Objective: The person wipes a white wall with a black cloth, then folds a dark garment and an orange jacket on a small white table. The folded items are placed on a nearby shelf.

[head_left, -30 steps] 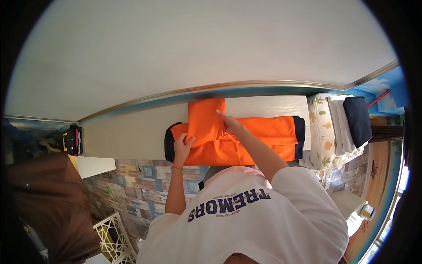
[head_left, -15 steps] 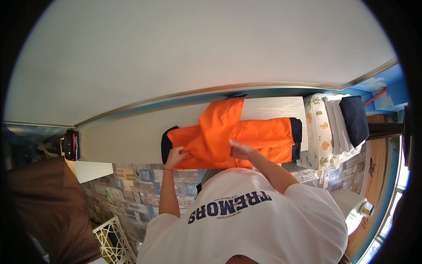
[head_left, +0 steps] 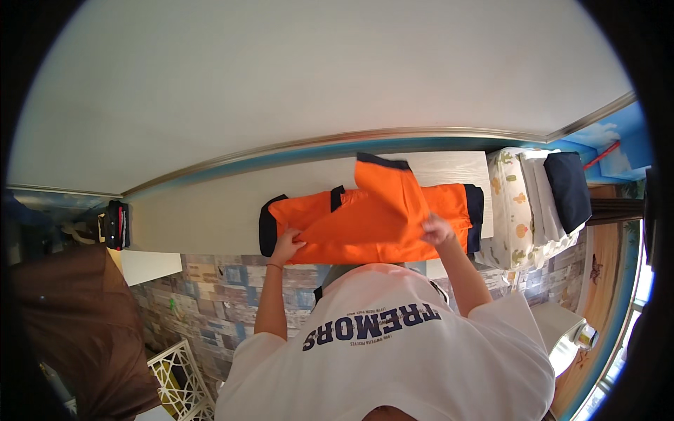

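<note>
An orange jacket [head_left: 337, 249] with dark navy trim lies sideways over a long pale surface in front of me, its near edge close to my waist. My left hand [head_left: 286, 245] pinches the cloth near the navy-edged left end. One orange sleeve [head_left: 393, 200] lies bent across the middle, its navy cuff pointing up and away from me. My right hand [head_left: 437, 230] has closed on the cloth at this sleeve's right-hand fold and is slightly smeared by motion. Part of the jacket under the sleeve is hidden.
The pale wood-grain tabletop [head_left: 196, 221] runs along a wall. At its right end stands a stack of folded bedding [head_left: 512, 210] with a dark navy folded cloth [head_left: 567, 186] against it. A brown cover [head_left: 77, 330] and a white lattice basket [head_left: 181, 379] are at lower left.
My right hand has moved right and closed on the sleeve's fold. The sleeve has swung, so its navy cuff now shows at the far side. My left hand stays near the left end.
</note>
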The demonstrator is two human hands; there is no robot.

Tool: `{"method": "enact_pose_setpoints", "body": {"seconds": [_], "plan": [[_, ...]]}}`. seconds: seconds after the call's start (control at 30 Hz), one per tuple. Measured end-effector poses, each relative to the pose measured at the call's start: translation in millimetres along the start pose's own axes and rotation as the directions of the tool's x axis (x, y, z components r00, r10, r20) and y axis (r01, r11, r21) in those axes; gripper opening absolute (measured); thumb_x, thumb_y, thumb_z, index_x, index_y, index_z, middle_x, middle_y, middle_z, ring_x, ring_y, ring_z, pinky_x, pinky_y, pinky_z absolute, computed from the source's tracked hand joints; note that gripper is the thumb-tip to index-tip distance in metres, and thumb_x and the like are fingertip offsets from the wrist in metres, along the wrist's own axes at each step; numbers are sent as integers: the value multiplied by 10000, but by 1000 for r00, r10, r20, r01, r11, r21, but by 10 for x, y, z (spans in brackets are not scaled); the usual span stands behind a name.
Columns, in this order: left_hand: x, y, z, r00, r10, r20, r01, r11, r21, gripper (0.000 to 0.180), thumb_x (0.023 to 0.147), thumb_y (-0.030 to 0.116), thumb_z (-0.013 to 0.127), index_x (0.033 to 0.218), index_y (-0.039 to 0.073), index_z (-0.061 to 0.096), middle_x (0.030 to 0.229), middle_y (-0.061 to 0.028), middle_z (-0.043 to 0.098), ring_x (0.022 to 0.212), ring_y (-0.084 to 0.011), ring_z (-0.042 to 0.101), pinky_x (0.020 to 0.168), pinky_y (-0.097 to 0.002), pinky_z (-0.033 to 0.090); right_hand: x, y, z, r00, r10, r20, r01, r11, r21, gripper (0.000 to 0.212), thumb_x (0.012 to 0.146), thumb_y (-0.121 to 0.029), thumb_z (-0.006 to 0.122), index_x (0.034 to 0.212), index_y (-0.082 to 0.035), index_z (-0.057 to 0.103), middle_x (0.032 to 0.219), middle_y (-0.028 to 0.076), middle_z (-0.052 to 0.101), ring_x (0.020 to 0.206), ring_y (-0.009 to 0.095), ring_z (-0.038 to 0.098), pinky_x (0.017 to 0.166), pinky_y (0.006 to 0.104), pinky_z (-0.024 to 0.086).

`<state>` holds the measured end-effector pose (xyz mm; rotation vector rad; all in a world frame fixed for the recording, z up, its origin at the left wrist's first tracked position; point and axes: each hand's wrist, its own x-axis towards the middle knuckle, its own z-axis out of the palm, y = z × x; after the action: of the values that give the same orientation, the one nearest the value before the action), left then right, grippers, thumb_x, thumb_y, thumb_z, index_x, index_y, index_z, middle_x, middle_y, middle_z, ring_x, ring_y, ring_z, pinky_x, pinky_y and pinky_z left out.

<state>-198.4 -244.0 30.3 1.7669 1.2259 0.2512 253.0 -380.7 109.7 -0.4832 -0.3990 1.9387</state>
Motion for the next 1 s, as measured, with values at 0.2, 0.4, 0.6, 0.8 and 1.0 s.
{"method": "enact_pose_setpoints", "body": {"seconds": [0.2, 0.4, 0.6, 0.8, 1.0], "plan": [[69, 76, -20, 996, 66, 61, -71, 994, 78, 303, 726, -71, 734, 1013, 10, 682, 1074, -110, 663, 1096, -305, 614, 1040, -388, 445, -312, 518, -71, 999, 49, 7, -49, 974, 220, 739, 853, -377, 760, 1429, -35, 448, 1427, 118, 522, 1266, 246, 550, 1048, 430, 469], [51, 132, -139, 992, 56, 115, -83, 967, 241, 306, 756, 99, 782, 1027, -4, 684, 1119, -114, 665, 1165, -312, 589, 1093, -400, 386, -159, 102, 303, 981, -66, -182, 102, 976, 194, 487, 992, -347, 576, 1360, -31, 527, 1339, 110, 601, 1204, 230, 600, 1049, 388, 466], [262, 323, -467, 975, 86, 205, -144, 948, 284, 398, 820, 305, 771, 998, -37, 674, 921, -151, 701, 960, -304, 686, 846, -359, 529, -397, -222, 574, 940, -280, -196, 316, 930, 185, 456, 1019, -330, 522, 1367, -36, 518, 1375, 90, 576, 1288, 237, 530, 1099, 414, 404], [581, 447, -477, 1000, 23, 11, -25, 949, 314, 412, 869, 378, 736, 926, -24, 666, 840, -151, 687, 720, -262, 657, 675, -353, 504, -394, 42, -142, 656, -308, -689, 590, 778, 214, 370, 1038, -298, 486, 1304, -49, 554, 1368, 91, 578, 1280, 259, 527, 1114, 438, 386], [582, 358, -177, 989, 33, -141, 7, 962, 273, 412, 914, 418, 676, 993, 14, 669, 845, -144, 699, 827, -296, 679, 803, -409, 517, -395, 482, -794, 482, -42, -875, 614, 728, 303, 366, 1034, -261, 490, 1311, -29, 544, 1367, 106, 580, 1285, 274, 525, 1130, 446, 376]]}}
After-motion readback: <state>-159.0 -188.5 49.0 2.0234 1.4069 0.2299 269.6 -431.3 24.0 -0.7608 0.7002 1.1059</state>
